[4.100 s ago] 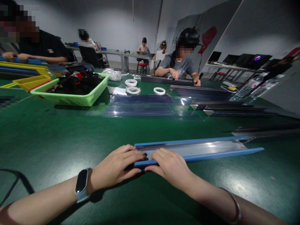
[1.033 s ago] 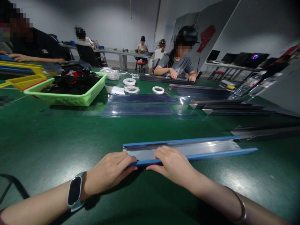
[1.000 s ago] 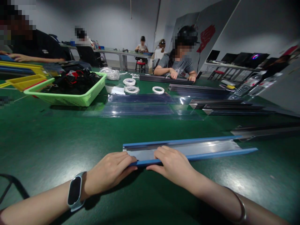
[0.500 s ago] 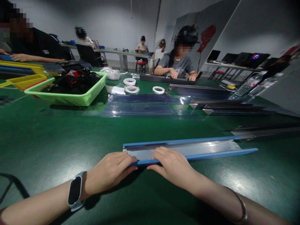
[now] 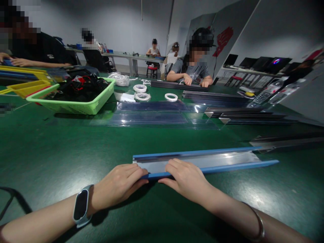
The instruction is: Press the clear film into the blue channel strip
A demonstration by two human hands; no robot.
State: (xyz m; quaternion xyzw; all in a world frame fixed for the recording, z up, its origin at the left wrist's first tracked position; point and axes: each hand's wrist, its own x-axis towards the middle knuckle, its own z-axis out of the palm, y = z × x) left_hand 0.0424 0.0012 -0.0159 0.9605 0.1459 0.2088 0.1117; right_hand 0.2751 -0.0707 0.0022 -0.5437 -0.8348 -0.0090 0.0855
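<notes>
A long channel-shaped profile [image 5: 217, 158] with blue edges and a shiny silvery inside lies on the green table in front of me. My left hand [image 5: 126, 180] is closed on its near blue edge at the left end, fingers over the rim and thumb below. Just to the right, my right hand [image 5: 183, 179] grips the same edge, its fingertips reaching into the channel. A short stretch of blue edge shows between the two hands. The far blue edge runs untouched behind them. My fingers hide part of the near rim.
A green basket [image 5: 101, 99] of dark items stands at the back left, beside yellow trays [image 5: 27, 88]. Clear plastic sheets [image 5: 152, 118], tape rolls [image 5: 171, 97] and dark profiles [image 5: 243, 113] lie beyond. Plastic bottles [image 5: 268, 92] stand at the right. A co-worker [image 5: 192, 67] sits opposite.
</notes>
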